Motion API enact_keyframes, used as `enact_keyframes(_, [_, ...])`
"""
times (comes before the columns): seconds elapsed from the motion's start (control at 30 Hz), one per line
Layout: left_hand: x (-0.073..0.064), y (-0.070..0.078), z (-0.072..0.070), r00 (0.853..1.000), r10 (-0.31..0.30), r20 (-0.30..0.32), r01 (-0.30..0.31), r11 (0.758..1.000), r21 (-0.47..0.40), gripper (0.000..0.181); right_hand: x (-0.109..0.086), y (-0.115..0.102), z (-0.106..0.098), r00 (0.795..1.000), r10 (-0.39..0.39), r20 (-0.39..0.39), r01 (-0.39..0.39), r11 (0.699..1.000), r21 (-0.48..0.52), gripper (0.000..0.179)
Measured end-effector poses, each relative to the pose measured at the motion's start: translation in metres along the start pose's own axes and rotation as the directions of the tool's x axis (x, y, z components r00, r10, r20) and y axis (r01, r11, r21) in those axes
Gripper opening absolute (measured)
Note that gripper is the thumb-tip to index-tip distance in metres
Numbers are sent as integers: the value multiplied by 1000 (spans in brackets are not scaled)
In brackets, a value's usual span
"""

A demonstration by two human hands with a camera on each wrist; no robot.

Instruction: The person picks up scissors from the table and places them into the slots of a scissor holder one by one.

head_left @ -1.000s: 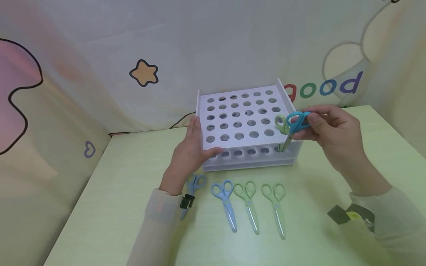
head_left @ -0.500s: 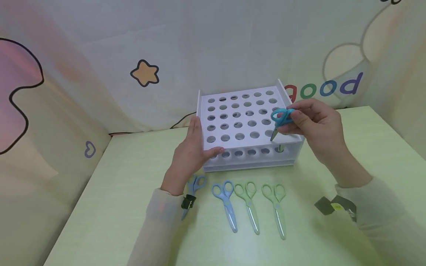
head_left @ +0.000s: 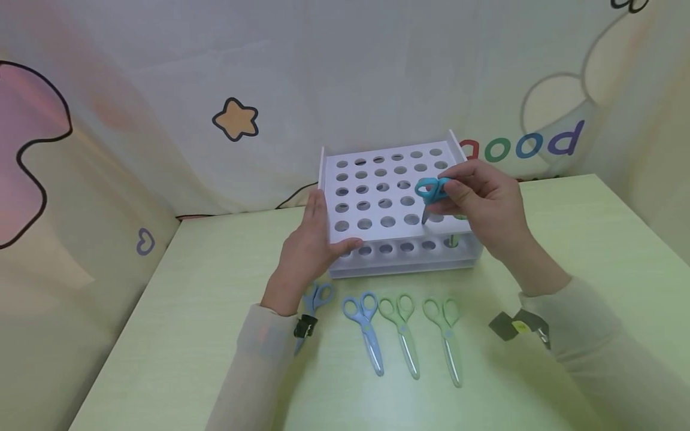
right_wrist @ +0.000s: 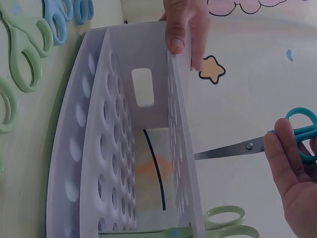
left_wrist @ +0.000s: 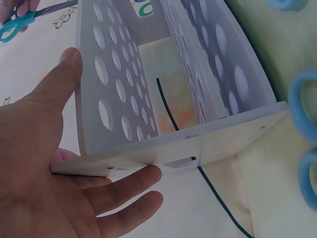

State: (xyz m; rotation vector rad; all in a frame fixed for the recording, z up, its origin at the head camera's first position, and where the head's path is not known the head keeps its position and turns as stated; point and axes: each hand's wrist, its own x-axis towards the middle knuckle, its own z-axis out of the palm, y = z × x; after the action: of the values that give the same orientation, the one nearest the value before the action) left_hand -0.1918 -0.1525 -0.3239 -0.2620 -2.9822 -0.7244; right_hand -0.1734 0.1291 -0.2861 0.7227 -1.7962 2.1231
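Observation:
A white rack [head_left: 375, 214] with rows of round holes stands on the table. My left hand [head_left: 307, 245] holds its left front corner, thumb on the top plate's edge and fingers against the side panel. Thumb and fingertips of my right hand [head_left: 487, 206] pinch turquoise-handled scissors [right_wrist: 233, 150] by the handle, blade pointing down at the top plate. The tip is near a front-row hole, but I cannot tell whether it touches the plate. Green scissors [right_wrist: 185, 232] stand in the rack's front right hole, their handle mostly hidden by my right hand in the head view.
Before the rack lie blue scissors [head_left: 372, 344], green scissors [head_left: 408, 347] and a second green pair [head_left: 451, 353]. Another blue pair [head_left: 309, 306] is partly hidden by my left wrist. A patterned curtain [head_left: 291, 90] hangs behind the table [head_left: 226, 287].
My right hand has carried the turquoise scissors leftward, from in front of the standing green scissors to over the front row of holes. My left hand has stayed on the rack.

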Motion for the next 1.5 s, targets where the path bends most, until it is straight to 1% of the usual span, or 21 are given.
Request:
enact_keyframes(0.17, [0, -3, 0, 1000, 1, 0, -1, 1000, 3, 123, 1, 7, 6, 1000, 0, -2, 0, 1000, -1, 12])
enact_keyframes(0.27, [0, -4, 0, 1000, -3, -3, 3, 1000, 10, 123, 0, 15, 9, 998, 56, 8, -55, 994, -91, 13])
enact_keyframes(0.4, [0, -4, 1, 1000, -1, 1, 0, 1000, 13, 122, -6, 27, 12, 989, 146, 16, -139, 962, -235, 15])
enact_keyframes(0.5, [0, -3, 0, 1000, 6, -5, -6, 1000, 19, 122, -7, 33, 14, 988, 156, 1, -149, 945, -292, 15])
enact_keyframes(0.7, [0, 0, 0, 1000, -6, 3, 6, 999, 31, 122, -7, 38, 14, 981, 188, -43, -188, 884, -427, 15])
enact_keyframes(0.83, [0, 1, -1, 1000, -2, 9, 2, 1000, 30, 121, -8, 40, 15, 976, 209, -55, -212, 869, -446, 15])
enact_keyframes(0.9, [0, 1, -1, 1000, -3, 6, 3, 1000, 29, 122, -8, 40, 14, 970, 231, -67, -236, 855, -462, 16])
enact_keyframes(1.03, [0, 1, -1, 1000, -8, 4, 8, 999, 32, 122, -6, 39, 13, 948, 300, -110, -314, 812, -492, 19])
enact_keyframes(1.1, [1, 2, -1, 1000, -7, 2, 7, 999, 32, 123, -6, 37, 12, 939, 321, -123, -338, 801, -494, 20])
enact_keyframes(1.23, [1, 2, -2, 1000, -7, -3, 7, 1000, 30, 123, -6, 34, 11, 938, 326, -119, -341, 802, -491, 20])
enact_keyframes(1.4, [1, 2, -2, 1000, -16, 4, 16, 1000, 18, 123, -6, 33, 13, 936, 331, -116, -342, 791, -507, 17])
enact_keyframes(1.5, [0, 2, -1, 1000, -18, 6, 18, 1000, 21, 123, -6, 34, 13, 942, 319, -101, -324, 796, -511, 15])
